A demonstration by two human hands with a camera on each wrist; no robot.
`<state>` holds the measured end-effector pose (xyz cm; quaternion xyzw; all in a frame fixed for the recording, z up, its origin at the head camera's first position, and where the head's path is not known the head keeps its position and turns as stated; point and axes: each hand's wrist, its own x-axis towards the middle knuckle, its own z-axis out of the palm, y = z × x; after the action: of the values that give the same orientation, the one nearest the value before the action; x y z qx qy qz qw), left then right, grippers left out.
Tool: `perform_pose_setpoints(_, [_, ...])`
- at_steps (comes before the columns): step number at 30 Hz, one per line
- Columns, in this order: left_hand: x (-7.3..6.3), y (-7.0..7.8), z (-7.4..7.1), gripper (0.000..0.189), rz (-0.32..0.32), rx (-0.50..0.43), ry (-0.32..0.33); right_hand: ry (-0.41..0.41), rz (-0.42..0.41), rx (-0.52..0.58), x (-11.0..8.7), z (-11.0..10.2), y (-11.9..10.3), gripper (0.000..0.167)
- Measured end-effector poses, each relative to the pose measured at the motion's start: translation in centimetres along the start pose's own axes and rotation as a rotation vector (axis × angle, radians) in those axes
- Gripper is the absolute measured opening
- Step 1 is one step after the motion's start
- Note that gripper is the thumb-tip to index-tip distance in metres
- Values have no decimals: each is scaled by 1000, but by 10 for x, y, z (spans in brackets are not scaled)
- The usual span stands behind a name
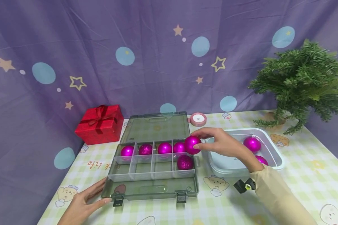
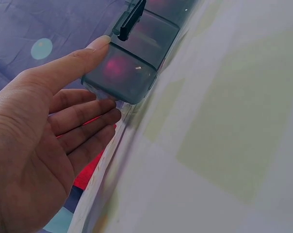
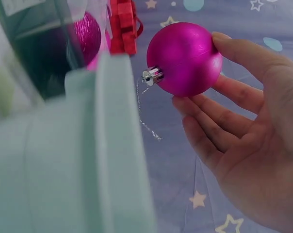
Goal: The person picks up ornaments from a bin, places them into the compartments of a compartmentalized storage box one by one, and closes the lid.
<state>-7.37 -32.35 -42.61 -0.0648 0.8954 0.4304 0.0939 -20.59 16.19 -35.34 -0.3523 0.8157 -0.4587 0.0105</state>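
My right hand point(image 1: 223, 142) pinches a matte magenta Christmas ball point(image 1: 192, 145) between thumb and fingers, above the right end of the divided box. In the right wrist view, the ball point(image 3: 184, 59) shows a silver cap with a thin thread hanging from it. The open, clear grey compartment box point(image 1: 146, 197) holds several magenta balls in its back row, some smooth, some glittery. A glittery ball point(image 1: 185, 162) sits in the front row's right compartment. My left hand point(image 1: 83, 203) rests at the box's front left corner, its thumb point(image 2: 100, 42) touching the edge and its fingers loosely extended.
Right of the box stands a pale plastic tub point(image 1: 225, 171) with two magenta balls. Behind are a ribbon spool point(image 1: 198, 118), a red gift box point(image 1: 101, 123) and a small artificial fir tree point(image 1: 304, 81). A purple curtain point(image 1: 157, 25) hangs at the back.
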Motion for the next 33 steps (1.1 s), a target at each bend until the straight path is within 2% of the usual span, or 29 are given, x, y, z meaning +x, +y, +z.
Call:
perform_pose_setpoints(11, [0,-2,-1,85,-21,17,-3,-75,-33,63,26,36,-8,38])
perform_pose_setpoints(18, [1,-2,-2,84,6,23,0,-110,7,83,37,55,-13,41])
perform_pose_setpoints(23, [2,-2,-1,82,26,33,2,-138,14,87,43,65,-16,43])
perform_pose_setpoints(33, [2,-2,0,81,42,42,10,-169,-23,69,51,75,-16,42])
